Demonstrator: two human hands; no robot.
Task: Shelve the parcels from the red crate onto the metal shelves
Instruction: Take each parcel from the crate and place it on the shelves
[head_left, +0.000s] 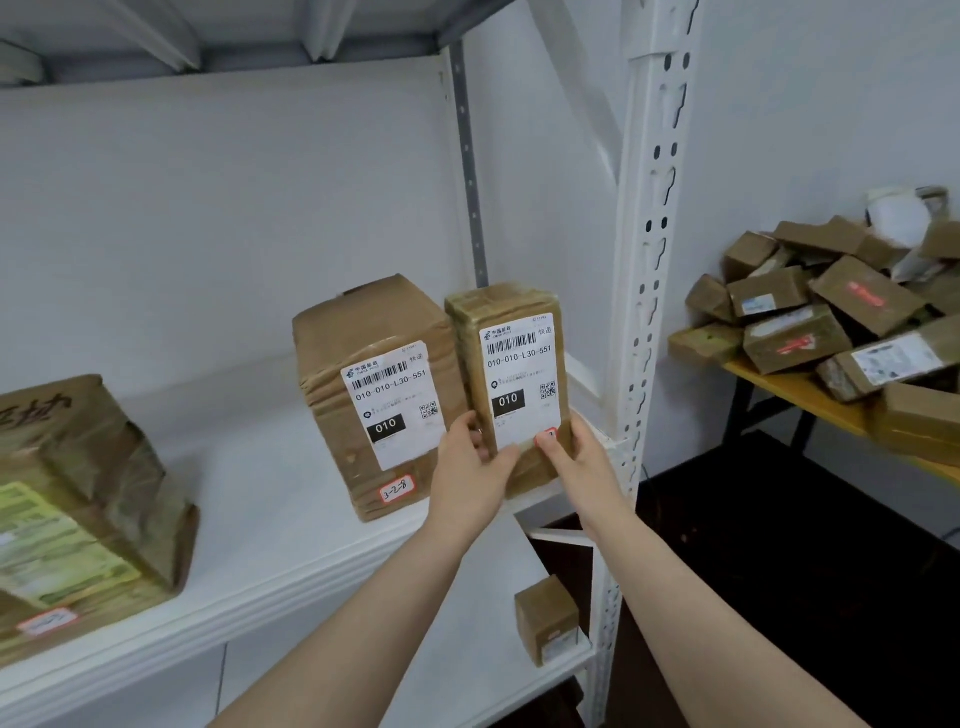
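Note:
A narrow brown parcel (511, 364) with a white shipping label stands upright at the right end of the white metal shelf (270, 499). My left hand (470, 462) grips its lower left edge, thumb on the label. My right hand (574, 457) grips its lower right corner, thumb on the front. A wider taped parcel (374, 395) with the same kind of label stands upright just to its left, touching or nearly touching it. The red crate is out of view.
A large parcel (83, 499) wrapped in tape lies on the shelf's left end. A small brown box (548, 618) sits on the lower shelf. The white slotted upright (649, 260) stands right of the parcel. Several parcels (831, 312) are heaped on a yellow table (810, 400) at right.

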